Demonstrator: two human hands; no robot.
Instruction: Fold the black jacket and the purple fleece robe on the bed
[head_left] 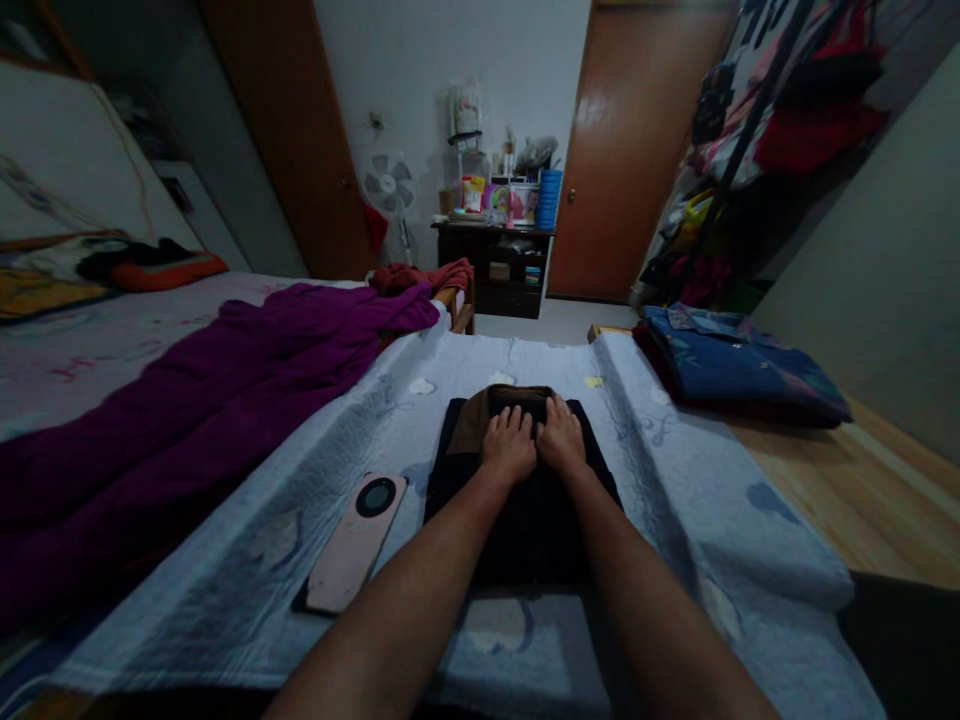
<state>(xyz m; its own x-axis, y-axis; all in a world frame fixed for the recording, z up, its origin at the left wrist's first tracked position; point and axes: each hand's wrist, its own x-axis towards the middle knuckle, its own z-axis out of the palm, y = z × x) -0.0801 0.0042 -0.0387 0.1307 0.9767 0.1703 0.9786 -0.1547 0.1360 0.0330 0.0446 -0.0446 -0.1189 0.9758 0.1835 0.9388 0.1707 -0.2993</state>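
On garment [534,540], both hands [510,445] [562,436]; sheet [496,622] beyond edges.

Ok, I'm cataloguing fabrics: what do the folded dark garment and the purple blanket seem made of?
Folded dark garment: matte cloth, with no visible shine; fibre unclear.
Purple blanket: probably soft, plush fabric, matte, given its thick rounded folds.

A folded black cloth garment [532,535] lies mid-frame on a light-blue patterned bedsheet [352,440], a pink rectangular phone [346,560] to its lower left. At frame left lies a purple cloth blanket [225,400]; at right, folded blue denim-like cloth [750,370].
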